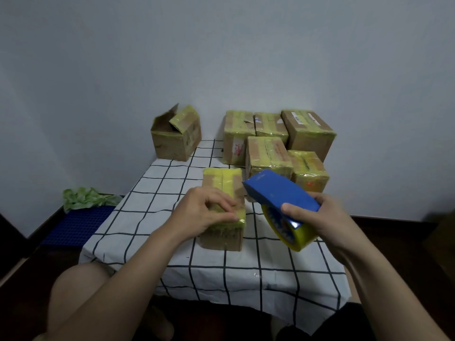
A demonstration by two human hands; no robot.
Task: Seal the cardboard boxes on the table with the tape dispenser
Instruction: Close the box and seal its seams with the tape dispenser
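Observation:
A small cardboard box (222,183) with a yellow tape strip along its top lies in the middle of the table (221,267). My left hand (204,212) rests on its near end, fingers pressing the tape at the near top edge. My right hand (320,217) grips the blue tape dispenser (278,190), held above the table just right of the box. Its yellow tape roll (293,232) hangs below the blue cover.
Several taped boxes (268,153) stand clustered at the back right. One box with open flaps (176,139) stands at the back left corner. A green cloth (86,198) lies on a blue mat (76,225) on the floor to the left. A white wall stands behind the table.

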